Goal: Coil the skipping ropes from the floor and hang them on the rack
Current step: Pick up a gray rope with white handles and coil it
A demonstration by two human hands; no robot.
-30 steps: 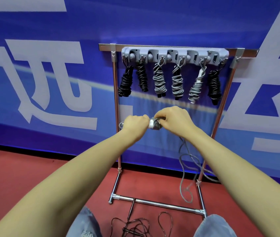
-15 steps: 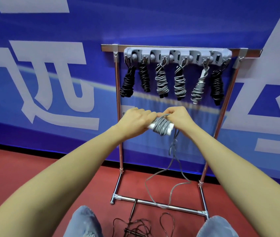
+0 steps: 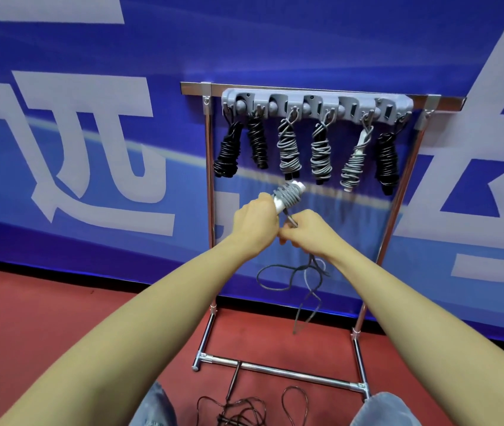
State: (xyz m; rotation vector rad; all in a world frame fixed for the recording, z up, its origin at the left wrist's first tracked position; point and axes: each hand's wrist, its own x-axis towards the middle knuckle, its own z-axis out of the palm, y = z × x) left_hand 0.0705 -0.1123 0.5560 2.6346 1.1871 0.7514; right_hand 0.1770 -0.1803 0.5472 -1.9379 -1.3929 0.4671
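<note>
My left hand (image 3: 256, 221) gripping white handles (image 3: 289, 196) wound with grey skipping rope (image 3: 287, 195); right hand (image 3: 307, 230) fingers pinching its loose cord before rack (image 3: 321, 104).

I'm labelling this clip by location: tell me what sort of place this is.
Probably a sports hall or gym. The floor is red sports surfacing, a big blue printed banner covers the wall, and a metal rack holds coiled skipping ropes, with another rope loose on the floor.

We find the scene evenly and brightly lit, without hard shadows. Glare streaks the chrome rack (image 3: 209, 192) tubes. Wide-angle distortion bends the frame's edges, and the dangling cord (image 3: 306, 284) shows slight motion blur.
</note>
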